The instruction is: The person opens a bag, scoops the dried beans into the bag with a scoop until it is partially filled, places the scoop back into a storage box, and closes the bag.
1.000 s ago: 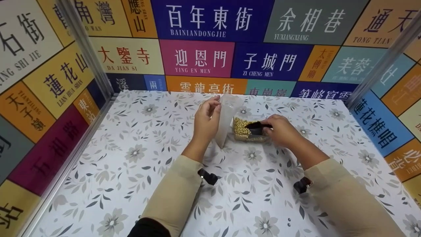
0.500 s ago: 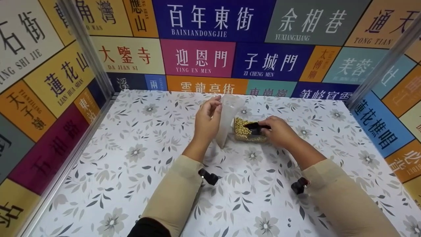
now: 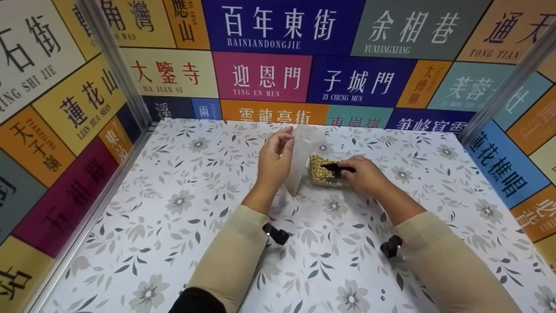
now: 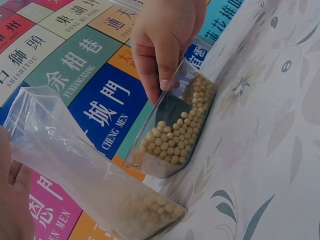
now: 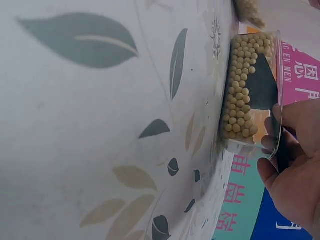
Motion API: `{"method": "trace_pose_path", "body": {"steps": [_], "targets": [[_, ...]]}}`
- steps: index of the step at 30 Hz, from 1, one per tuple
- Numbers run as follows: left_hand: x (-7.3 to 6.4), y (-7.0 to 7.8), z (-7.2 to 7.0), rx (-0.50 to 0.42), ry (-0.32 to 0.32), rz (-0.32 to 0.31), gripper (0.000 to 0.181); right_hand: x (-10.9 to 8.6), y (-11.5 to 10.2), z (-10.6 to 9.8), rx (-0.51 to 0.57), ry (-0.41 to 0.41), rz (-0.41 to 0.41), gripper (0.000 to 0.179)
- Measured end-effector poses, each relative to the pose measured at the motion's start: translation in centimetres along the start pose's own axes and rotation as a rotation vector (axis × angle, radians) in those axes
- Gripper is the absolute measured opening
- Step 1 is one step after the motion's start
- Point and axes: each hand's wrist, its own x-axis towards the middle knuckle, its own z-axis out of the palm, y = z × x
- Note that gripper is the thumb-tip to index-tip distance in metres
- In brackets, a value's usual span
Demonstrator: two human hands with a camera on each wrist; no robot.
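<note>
Gripping with the right hand [image 3: 365, 174] a black scoop [image 5: 262, 82] among round, pale-yellow beans [image 4: 170, 142] in a clear rectangular plastic box [image 4: 147, 166], with the left hand [image 3: 274, 158] a translucent plastic bag [image 4: 65, 140].

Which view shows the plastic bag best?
The left wrist view: the bag appears large, beans visible inside. The head view shows it smaller, contents hard to make out; the right wrist view catches only part, at the frame's top.
</note>
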Motion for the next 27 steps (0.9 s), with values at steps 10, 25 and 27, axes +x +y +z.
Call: {"method": "trace_pose_path", "body": {"steps": [10,25,27], "targets": [[0.00,0.04,0.05,0.009,0.003,0.005,0.013,0.18,0.22,0.11,0.057,0.000,0.012,0.038],[0.08,-0.17,-0.02,0.009,-0.001,0.028,0.015,-0.14,0.45,0.54,0.105,0.099,0.033,0.038],[0.08,-0.20,-0.05,0.010,-0.001,0.038,0.015,-0.16,0.56,0.44,0.110,0.100,0.041,0.039]]}}
